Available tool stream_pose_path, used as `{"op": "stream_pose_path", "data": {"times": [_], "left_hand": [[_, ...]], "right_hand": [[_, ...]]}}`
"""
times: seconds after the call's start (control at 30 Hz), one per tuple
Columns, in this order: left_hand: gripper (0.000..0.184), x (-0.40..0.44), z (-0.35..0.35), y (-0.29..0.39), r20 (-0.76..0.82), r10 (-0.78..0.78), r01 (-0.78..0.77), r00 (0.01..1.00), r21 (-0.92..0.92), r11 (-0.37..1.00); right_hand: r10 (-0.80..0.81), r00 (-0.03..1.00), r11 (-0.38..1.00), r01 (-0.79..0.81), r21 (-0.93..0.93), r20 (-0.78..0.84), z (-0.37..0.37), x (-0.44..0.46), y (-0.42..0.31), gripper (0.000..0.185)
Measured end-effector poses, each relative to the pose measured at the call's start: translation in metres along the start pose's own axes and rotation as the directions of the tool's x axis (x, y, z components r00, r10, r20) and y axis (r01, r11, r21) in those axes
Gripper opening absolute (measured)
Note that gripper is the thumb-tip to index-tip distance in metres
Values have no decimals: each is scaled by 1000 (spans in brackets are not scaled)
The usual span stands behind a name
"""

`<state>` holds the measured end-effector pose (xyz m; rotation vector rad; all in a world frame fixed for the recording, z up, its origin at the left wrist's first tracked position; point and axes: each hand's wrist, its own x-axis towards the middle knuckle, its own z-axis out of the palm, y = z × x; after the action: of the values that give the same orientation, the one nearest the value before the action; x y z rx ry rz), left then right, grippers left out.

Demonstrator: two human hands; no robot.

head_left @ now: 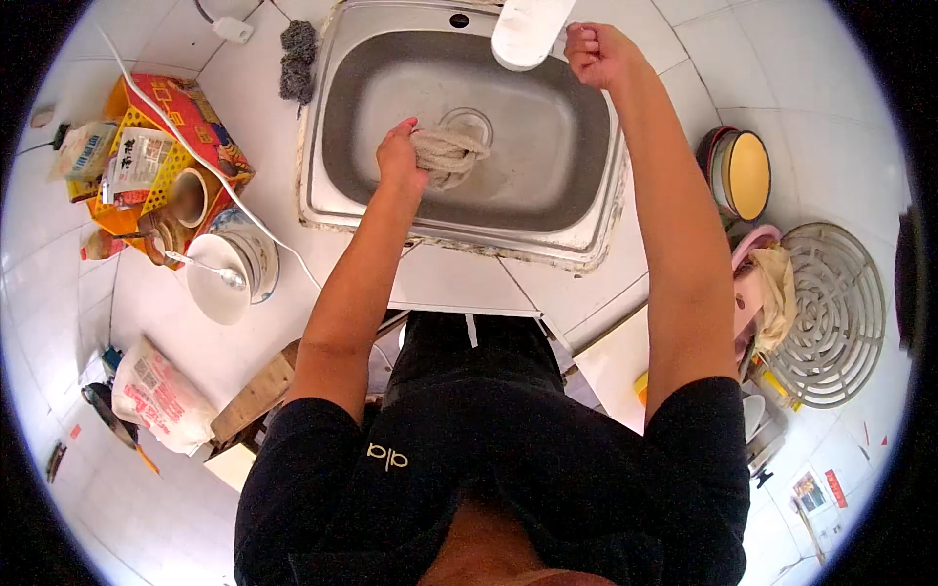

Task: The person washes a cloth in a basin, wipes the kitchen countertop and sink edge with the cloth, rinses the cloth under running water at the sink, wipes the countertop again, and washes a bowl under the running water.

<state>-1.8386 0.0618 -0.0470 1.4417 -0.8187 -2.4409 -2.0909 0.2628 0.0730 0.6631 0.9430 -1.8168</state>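
My left hand (399, 156) is closed on a bunched, beige dishcloth (449, 154) inside the steel sink (342, 117). The cloth hangs low over the basin, partly covering the round drain (471, 125). At the sink's back right, my right hand (598, 57) is closed with its fingers curled. It is right beside a white, rounded fitting (528, 34) that looks like a faucet and reaches in from the top edge. Whatever those fingers grip is hidden.
Left of the sink are a dark scouring pad (298, 61), a white cable (195, 156), a yellow basket (161, 132) and stacked bowls with a spoon (220, 283). To the right are a yellow-lined pot (747, 176) and a round grey rack (821, 313).
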Motion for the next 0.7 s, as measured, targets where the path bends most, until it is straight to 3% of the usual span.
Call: {"op": "stream_pose_path", "data": {"times": [0.07,0.1,0.17,0.2,0.23,0.3,0.37,0.43,0.47,0.5,0.57,0.6,0.63,0.67,0.7], "left_hand": [[25,-2,2,0,11,-33,34,999,-16,999],[25,-4,3,0,19,-62,62,998,-32,998],[26,-6,6,0,37,-50,51,998,-28,998],[26,-4,5,-1,45,-9,9,999,-10,1000],[27,-5,5,-2,53,33,-34,998,6,999],[28,-18,18,-3,56,32,-35,998,55,998],[30,-38,35,0,119,-15,1,993,116,993],[32,-59,46,8,231,-111,66,967,193,979],[34,-68,45,11,241,11,-96,970,342,935],[35,-77,40,16,271,131,-251,954,476,843],[37,-80,11,25,370,328,-493,869,695,523],[37,-70,-19,29,436,399,-566,807,765,308],[35,-63,-50,32,520,470,-608,713,793,45],[34,-57,-77,35,615,502,-595,608,771,-224],[33,-50,-97,34,637,522,-570,567,761,-310]], "right_hand": [[28,998,998,-31,49,55,-1,2,-2,26],[-66,995,994,59,88,80,-4,4,9,30],[-375,922,926,369,-78,-93,11,-21,55,26],[-503,863,797,447,-406,-39,-4,-16,79,24],[-597,800,562,469,-681,58,-22,-10,108,25],[-612,749,382,561,-734,254,-11,-31,179,32],[-636,470,-200,665,-719,612,-29,-17,225,47],[-673,603,57,620,-783,428,-47,-15,234,49],[-668,666,188,583,-790,332,-51,-20,232,50],[-685,715,424,549,-720,141,-61,-27,223,50],[-900,434,221,508,-833,26,-68,-53,172,49],[-959,253,-11,423,-906,130,-91,-50,141,45],[-965,260,88,448,-890,36,-101,-54,109,48],[-975,219,49,312,-949,21,-112,-54,77,48],[-988,102,-94,205,-974,116,-123,-45,54,46]]}}
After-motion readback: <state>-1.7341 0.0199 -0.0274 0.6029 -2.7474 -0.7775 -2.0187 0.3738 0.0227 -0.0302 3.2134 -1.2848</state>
